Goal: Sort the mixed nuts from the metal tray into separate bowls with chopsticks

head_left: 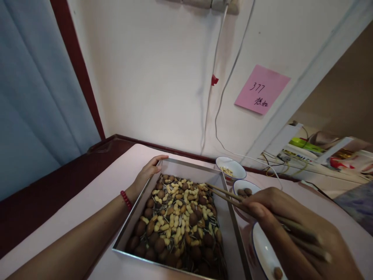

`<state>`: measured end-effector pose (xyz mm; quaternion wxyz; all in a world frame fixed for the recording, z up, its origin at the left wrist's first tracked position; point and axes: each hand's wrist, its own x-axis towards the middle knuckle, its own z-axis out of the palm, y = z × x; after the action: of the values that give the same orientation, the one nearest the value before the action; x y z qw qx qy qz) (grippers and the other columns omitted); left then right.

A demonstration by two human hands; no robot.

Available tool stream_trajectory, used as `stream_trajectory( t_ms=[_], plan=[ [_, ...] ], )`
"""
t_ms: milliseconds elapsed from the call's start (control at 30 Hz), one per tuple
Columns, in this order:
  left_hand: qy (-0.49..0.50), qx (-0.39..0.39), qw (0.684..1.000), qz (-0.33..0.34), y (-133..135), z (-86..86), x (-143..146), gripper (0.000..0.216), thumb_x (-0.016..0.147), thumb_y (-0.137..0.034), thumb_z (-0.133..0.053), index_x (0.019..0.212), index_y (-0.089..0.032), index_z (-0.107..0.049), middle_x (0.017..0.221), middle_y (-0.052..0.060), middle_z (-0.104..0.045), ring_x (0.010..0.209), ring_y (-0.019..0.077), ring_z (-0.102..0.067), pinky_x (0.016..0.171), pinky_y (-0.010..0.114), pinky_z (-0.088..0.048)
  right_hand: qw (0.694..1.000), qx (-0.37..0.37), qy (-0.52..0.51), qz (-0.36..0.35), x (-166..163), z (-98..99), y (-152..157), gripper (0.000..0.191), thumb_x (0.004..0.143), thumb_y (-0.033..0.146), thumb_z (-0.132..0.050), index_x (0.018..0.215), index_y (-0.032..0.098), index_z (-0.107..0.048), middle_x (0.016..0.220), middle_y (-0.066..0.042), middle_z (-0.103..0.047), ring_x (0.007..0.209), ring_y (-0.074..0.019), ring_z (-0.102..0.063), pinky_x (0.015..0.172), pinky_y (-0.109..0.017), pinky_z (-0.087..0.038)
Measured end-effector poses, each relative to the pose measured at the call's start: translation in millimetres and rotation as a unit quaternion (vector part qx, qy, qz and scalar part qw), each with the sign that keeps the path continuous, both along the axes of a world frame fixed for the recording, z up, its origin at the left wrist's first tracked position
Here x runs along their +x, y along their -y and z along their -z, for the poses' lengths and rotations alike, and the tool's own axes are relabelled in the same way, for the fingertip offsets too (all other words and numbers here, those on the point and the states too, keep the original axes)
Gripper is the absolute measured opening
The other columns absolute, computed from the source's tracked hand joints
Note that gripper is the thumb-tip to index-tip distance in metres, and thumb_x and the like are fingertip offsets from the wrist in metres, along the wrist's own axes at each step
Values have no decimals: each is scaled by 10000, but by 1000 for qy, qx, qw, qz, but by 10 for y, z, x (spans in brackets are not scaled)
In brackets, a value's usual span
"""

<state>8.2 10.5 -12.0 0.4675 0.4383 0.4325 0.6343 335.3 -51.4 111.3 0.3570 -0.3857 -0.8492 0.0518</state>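
Observation:
My left hand point(150, 171) grips the far left corner of a shallow box point(189, 168), with its fingers over the rim. Inside lies a mix of peanuts point(176, 221), round brown nuts point(159, 245), almonds and striped seeds. My right hand point(294, 229) is closed around a pair of wooden chopsticks point(225, 192). Their tips reach over the box's right wall to the nuts at its far right. Whether anything is pinched between the tips, I cannot tell. Part of a bowl on the right is hidden behind my right hand.
Right of the box stand a bowl point(237, 167) with peanuts, a bowl point(258, 188) with brown nuts, and a nearer bowl point(264, 249) with a nut. A white cable point(247, 156) hangs down the wall behind. Shelves with clutter point(309, 146) are at the right.

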Motion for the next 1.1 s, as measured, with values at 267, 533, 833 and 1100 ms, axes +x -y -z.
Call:
stream_trajectory(
  t_ms=[267, 533, 833, 1100],
  plan=[
    [19, -3, 1000, 24, 30, -11, 10, 434, 792, -302, -673, 1218, -226, -645, 1167, 55, -702, 882, 266, -664, 770, 359, -521, 998, -49, 46, -16, 27, 214, -129, 272, 1049, 384, -475, 850, 254, -606, 820, 8, -635, 732, -136, -641, 632, -236, -502],
    [24, -2, 999, 28, -23, 52, -27, 481, 767, -331, -700, 1234, -232, -640, 1169, 54, -693, 934, 279, -653, 801, 361, -512, 998, -51, 27, 8, -142, 293, -244, 343, 1034, 372, -471, 738, 239, -581, 734, 15, -604, 649, -130, -584, 583, -235, -434],
    [14, 7, 1000, 25, -31, 85, -43, 466, 789, -332, -688, 1242, -233, -641, 1198, 60, -682, 965, 283, -651, 820, 361, -508, 998, -47, 15, 24, -101, 344, -274, 361, 1039, 379, -483, 717, 229, -549, 692, 22, -578, 610, -124, -555, 559, -232, -418],
    [27, -10, 999, 34, -7, 46, -26, 476, 799, -337, -691, 1259, -233, -627, 1137, 66, -708, 907, 280, -676, 769, 357, -525, 999, -33, 15, -1, 1, 80, -61, 297, 1044, 368, -472, 795, 255, -590, 729, 27, -607, 628, -107, -619, 580, -209, -488]
  ],
)
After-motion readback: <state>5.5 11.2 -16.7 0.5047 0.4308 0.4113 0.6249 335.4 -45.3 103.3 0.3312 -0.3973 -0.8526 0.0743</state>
